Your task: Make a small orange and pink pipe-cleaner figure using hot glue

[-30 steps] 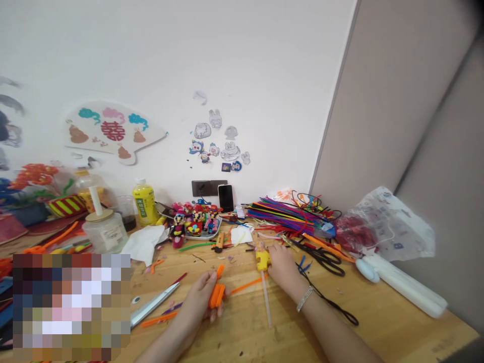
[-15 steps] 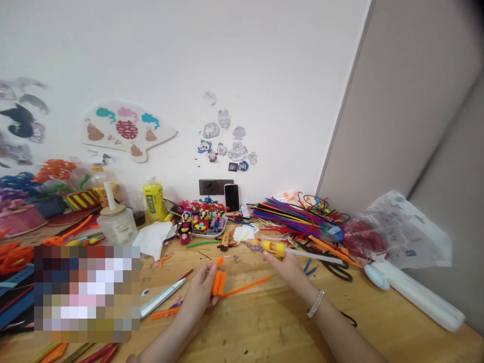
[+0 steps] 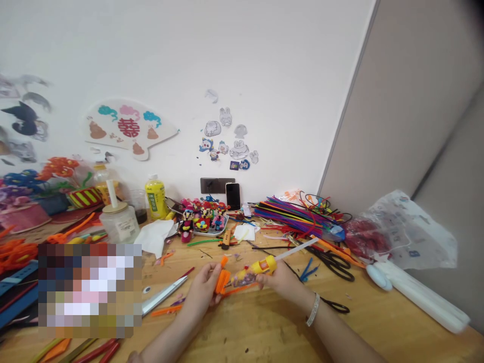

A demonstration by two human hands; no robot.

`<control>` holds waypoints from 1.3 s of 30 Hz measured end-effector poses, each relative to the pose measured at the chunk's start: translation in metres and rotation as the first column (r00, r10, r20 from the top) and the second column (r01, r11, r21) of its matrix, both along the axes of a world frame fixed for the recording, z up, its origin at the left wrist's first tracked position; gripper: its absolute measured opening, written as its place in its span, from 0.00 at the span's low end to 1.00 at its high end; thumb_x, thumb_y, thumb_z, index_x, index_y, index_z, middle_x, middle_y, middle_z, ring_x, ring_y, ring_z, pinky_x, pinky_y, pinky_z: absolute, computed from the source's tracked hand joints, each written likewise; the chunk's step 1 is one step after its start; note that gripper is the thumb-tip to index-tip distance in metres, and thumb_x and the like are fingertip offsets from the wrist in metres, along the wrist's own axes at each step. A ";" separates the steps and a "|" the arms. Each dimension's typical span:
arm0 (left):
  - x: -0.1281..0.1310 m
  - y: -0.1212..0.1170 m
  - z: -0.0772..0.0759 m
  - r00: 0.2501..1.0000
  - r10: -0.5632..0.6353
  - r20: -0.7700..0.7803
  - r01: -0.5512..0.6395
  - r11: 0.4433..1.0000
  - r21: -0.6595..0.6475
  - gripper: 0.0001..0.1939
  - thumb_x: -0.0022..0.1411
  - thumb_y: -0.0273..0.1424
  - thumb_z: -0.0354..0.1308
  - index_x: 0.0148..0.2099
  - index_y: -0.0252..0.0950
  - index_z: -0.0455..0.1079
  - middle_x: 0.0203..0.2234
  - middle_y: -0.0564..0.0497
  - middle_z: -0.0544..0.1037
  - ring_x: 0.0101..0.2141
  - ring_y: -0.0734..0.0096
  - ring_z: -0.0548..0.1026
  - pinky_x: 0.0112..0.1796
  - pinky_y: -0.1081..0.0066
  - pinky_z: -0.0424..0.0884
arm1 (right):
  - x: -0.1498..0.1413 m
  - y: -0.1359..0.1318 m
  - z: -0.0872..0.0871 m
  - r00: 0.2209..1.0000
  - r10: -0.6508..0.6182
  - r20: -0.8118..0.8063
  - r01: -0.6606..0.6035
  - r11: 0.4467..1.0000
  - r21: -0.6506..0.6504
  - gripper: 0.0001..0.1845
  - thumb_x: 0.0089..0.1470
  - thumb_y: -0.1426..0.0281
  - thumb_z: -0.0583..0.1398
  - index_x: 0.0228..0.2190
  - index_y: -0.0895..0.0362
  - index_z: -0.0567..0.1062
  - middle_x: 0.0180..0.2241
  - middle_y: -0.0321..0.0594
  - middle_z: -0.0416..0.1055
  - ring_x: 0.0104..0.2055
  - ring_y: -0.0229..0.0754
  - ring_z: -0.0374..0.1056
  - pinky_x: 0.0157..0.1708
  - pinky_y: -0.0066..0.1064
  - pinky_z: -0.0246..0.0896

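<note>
Folded orange pipe cleaners [image 3: 223, 282] sit in a tight bundle between the thumb and fingers of my left hand [image 3: 206, 285]. My right hand [image 3: 282, 277] grips a yellow glue gun [image 3: 265, 265], and a long translucent glue stick [image 3: 297, 249] sticks out of its back end. The glue gun's nozzle points left, close against the orange bundle; whether it touches I cannot tell. Behind the glue gun, a loose orange pipe cleaner [image 3: 240, 290] runs along the table.
Metal scissors [image 3: 164, 296] lie left of my left hand. At the back stand a tray of small figures [image 3: 204, 219], a phone [image 3: 233, 196] and a yellow bottle [image 3: 156, 196]. Colourful pipe cleaners [image 3: 287, 217], black-handled scissors [image 3: 335, 264] and a plastic bag [image 3: 412, 232] lie to the right.
My right hand has lifted the glue gun, turned it so the nozzle faces left, and brought it to the orange bundle. My left hand keeps its hold. The view has shifted left.
</note>
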State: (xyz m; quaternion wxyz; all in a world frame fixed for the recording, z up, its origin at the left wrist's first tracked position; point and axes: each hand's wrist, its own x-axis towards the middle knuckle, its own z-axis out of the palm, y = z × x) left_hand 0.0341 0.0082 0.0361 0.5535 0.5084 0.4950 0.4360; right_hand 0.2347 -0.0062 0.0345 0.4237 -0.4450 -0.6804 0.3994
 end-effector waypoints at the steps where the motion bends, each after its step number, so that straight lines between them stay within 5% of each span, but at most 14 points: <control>1: 0.000 0.000 0.000 1.000 -0.005 -0.006 0.005 1.000 0.000 0.19 0.46 0.50 0.51 0.29 0.39 0.57 0.06 0.66 0.59 0.08 0.84 0.53 0.12 0.81 0.43 | -0.001 0.000 -0.001 1.000 -0.001 -0.007 0.001 1.000 -0.009 0.18 0.42 0.56 0.61 0.24 0.61 0.75 0.25 0.40 0.73 0.26 0.38 0.66 0.26 0.26 0.61; 12: 0.001 0.000 -0.003 0.999 -0.027 -0.028 0.027 1.000 0.007 0.20 0.46 0.51 0.51 0.29 0.38 0.58 0.07 0.65 0.60 0.08 0.84 0.53 0.12 0.81 0.44 | -0.004 -0.004 0.006 0.997 -0.055 0.055 0.057 0.998 -0.036 0.16 0.41 0.60 0.62 0.28 0.60 0.75 0.21 0.36 0.71 0.21 0.34 0.62 0.22 0.23 0.57; 24: 0.001 -0.003 0.001 1.000 -0.021 -0.001 0.021 1.000 0.016 0.20 0.46 0.50 0.52 0.29 0.38 0.58 0.07 0.65 0.60 0.08 0.84 0.53 0.12 0.82 0.44 | 0.001 0.000 0.005 0.987 -0.102 0.125 0.102 0.995 0.007 0.18 0.42 0.59 0.61 0.31 0.60 0.76 0.27 0.39 0.74 0.28 0.41 0.67 0.28 0.28 0.61; 39: 0.002 -0.003 0.002 1.000 -0.024 0.003 0.024 0.999 0.032 0.20 0.46 0.50 0.52 0.30 0.38 0.58 0.07 0.65 0.60 0.08 0.84 0.53 0.12 0.81 0.44 | 0.005 0.004 0.005 0.996 -0.089 0.030 0.088 0.996 0.003 0.21 0.40 0.58 0.62 0.34 0.59 0.76 0.33 0.43 0.75 0.35 0.47 0.70 0.38 0.36 0.63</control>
